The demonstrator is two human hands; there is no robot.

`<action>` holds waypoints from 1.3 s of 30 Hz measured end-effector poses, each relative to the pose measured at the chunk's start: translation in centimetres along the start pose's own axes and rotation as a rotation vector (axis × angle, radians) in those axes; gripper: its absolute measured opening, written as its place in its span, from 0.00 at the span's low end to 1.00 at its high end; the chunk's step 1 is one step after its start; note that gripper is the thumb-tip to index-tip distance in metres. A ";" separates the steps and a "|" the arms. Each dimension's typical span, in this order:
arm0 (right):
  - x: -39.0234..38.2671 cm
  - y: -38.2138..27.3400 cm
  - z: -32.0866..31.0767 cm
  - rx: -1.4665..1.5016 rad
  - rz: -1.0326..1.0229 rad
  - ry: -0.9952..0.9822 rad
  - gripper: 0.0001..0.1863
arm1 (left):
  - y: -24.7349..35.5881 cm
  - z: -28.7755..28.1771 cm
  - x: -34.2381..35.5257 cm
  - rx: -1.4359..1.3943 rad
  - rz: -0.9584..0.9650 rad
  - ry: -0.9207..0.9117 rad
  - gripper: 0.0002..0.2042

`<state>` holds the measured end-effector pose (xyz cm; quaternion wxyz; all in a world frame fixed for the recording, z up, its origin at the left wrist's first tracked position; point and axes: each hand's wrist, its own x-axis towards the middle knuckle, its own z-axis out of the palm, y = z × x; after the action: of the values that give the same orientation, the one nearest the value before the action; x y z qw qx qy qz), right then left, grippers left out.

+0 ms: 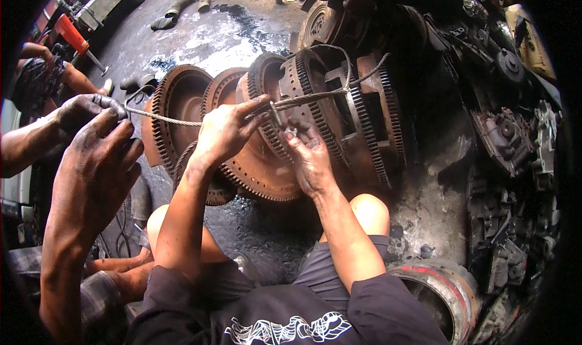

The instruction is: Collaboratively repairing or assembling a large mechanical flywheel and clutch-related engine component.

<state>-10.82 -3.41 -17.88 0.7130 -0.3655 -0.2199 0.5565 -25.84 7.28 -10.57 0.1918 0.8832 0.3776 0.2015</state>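
Note:
A steel wire rope (315,95) runs across in front of me, and my left hand (227,130) is closed on it, fingers pointing right. Just past those fingertips a short silvery metal pin (275,113) stands against the rope. My right hand (310,157), palm turned up, is just below the pin, its thumb and fingers bent around a small silvery metal piece (291,130) whose exact kind I cannot make out. Further left, a co-worker's two dirty hands (100,145) hold the rope's left stretch (160,118), where it bends into a loop.
Rusty toothed flywheels (267,169) stand in a row under the rope, beyond my knees. A round metal housing (433,284) with red marks lies at lower right. Greasy machine parts (506,145) are piled along the right. Another person's legs and a red-orange object (71,33) appear upper left.

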 end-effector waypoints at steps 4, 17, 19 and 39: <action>-0.3 -0.1 -0.3 0.066 -0.172 0.003 0.17 | 0.5 -0.4 0.4 -0.038 -0.044 -0.027 0.18; 0.8 0.1 -0.2 -0.295 -0.471 -0.169 0.16 | 0.8 -0.7 0.0 -0.060 -0.080 -0.063 0.19; 1.1 0.1 -0.4 -0.305 -0.445 -0.181 0.19 | 1.0 -0.5 -0.1 -0.044 -0.055 -0.053 0.19; 0.7 2.3 1.9 -0.703 -0.697 0.207 0.12 | 1.3 -0.9 -1.8 0.130 0.089 -0.017 0.19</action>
<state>-13.45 -1.99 -18.53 0.7083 -0.5416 -0.4311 0.1385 -26.70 5.27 -9.53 0.1280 0.9113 0.3487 0.1774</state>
